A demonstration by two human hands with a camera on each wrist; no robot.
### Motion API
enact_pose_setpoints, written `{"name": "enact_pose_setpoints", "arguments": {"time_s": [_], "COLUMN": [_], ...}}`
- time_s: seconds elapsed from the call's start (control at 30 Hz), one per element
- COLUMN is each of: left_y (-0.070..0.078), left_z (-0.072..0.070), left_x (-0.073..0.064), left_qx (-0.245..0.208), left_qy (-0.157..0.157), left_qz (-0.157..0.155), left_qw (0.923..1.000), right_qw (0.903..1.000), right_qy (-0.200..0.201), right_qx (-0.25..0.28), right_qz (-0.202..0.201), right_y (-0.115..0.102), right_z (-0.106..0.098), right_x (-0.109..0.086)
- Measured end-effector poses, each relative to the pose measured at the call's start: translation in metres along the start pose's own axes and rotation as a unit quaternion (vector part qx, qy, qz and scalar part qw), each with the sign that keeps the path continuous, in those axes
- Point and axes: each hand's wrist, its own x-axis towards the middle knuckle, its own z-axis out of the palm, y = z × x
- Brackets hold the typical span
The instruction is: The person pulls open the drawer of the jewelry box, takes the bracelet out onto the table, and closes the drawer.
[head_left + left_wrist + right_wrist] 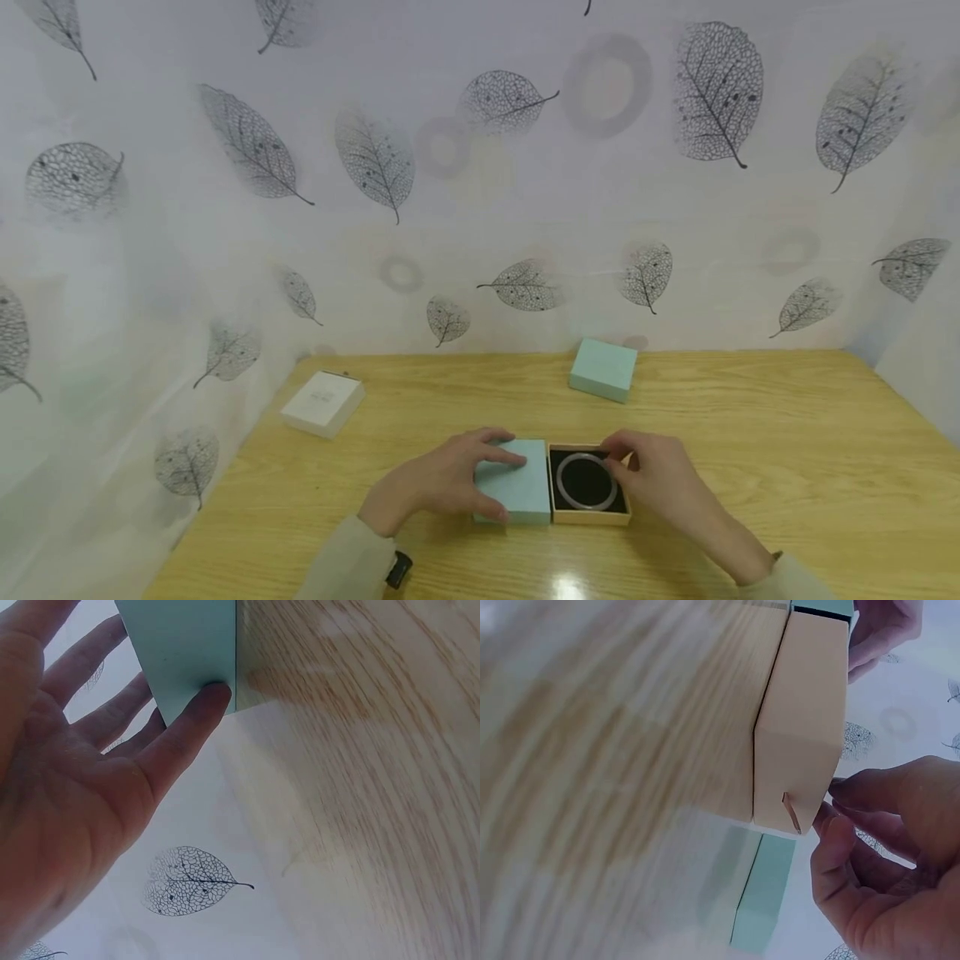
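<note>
My left hand [450, 479] holds a light blue box lid [525, 487], its thumb against the front side and its other fingers spread over the top and back. In the left wrist view, the thumb [199, 712] presses the lid's side. Touching the lid's right side is an open tan box [592, 518] with a black insert, and a clear greyish bangle [561, 492] lies in it. My right hand [663, 475] pinches the bangle's far right edge with thumb and forefinger. A small ribbon tab [791, 812] sticks out of the box's side.
A white box [322, 404] sits at the table's left side. Toward the back stands another light blue box [603, 368], near the leaf-patterned wall [525, 208]. The wooden table [750, 433] extends on both sides of the hands.
</note>
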Motion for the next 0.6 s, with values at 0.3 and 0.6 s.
{"name": "enact_pose_setpoints", "arguments": {"time_s": [0.3,0.6], "left_y": [-0.001,-0.001], "left_z": [0.001,0.002], "left_x": [0.001,0.002], "left_qx": [0.001,0.001], "left_qy": [0.0,0.002], "left_qz": [-0.001,-0.004], "left_qw": [1.0,1.0], "right_qw": [0.9987,0.997], "right_qy": [-0.037,-0.043], "right_qx": [-0.026,-0.059], "right_qz": [-0.023,-0.027], "right_y": [-0.009,-0.012], "right_z": [0.003,0.007], "right_x": [0.005,0.008]}}
